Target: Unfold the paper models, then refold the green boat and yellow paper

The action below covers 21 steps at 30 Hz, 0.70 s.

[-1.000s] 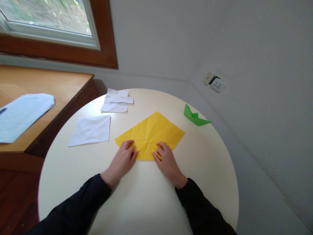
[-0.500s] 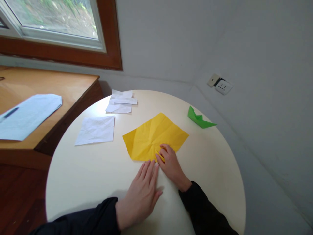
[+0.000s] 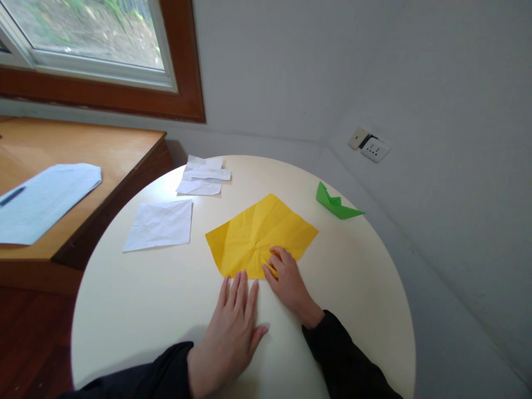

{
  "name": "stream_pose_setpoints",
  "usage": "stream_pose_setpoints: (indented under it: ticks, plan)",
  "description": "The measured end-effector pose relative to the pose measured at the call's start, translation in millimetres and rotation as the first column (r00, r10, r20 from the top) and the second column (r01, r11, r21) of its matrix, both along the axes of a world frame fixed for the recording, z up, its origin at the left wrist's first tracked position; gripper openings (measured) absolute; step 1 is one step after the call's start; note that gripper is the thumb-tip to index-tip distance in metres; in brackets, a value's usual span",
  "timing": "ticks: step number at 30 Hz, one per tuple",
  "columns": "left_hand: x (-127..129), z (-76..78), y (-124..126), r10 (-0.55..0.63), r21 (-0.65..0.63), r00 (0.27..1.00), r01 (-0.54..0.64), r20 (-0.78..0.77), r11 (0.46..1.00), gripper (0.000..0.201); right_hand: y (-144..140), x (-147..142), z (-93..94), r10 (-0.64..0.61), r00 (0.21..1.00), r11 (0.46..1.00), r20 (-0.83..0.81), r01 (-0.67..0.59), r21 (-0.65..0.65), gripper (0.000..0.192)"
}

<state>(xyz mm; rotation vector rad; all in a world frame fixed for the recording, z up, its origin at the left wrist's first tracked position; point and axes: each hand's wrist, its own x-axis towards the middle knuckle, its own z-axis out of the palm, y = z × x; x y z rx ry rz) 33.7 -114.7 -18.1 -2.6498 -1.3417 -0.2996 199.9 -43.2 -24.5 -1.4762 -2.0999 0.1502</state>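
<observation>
Yellow paper [image 3: 257, 235] lies flat at the middle of the round table [image 3: 124, 310]. Right hand [image 3: 288, 280] presses its near edge, fingers bent, pinching a small fold. Left hand [image 3: 233, 327] lies flat w/ fingers spread wide, tips just touching paper's near edge. Green paper boat [image 3: 334, 202] sits beyond the paper to the right; white sheets [image 3: 160, 224] to its left.
</observation>
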Motion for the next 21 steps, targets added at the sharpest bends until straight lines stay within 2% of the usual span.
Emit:
stream_pose_setpoints:
  ticks: [5, 12, 16, 21]
  plan:
    - [-3, 2.0, 3, 0.017, 0.047, 1.000, -0.017, -0.015, 0.999, 0.062, 0, 1, 0.5, 0.004, 1.000, 1.000, -0.005, -0.004, -0.009, 0.011]
    - [-4, -2.2, 7, 0.029, 0.042, 1.000, -0.029, 0.003, 0.999, 0.064, 0, 0, -0.8, -0.009, 1.000, 1.000, -0.014, 0.009, 0.000, 0.011]
    - [-5, -3.3, 9, 0.023, 0.061, 1.000, -0.024, 0.017, 0.998, 0.063, -1, -1, -0.4, -0.012, 0.999, 1.000, -0.049, 0.011, -0.012, 0.002]
    - [-7, 0.5, 14, 0.027, 0.037, 0.999, -0.027, 0.024, 0.999, 0.059, -3, 2, 1.2, 0.036, 0.995, 0.998, -0.095, -0.040, -0.040, 0.027]
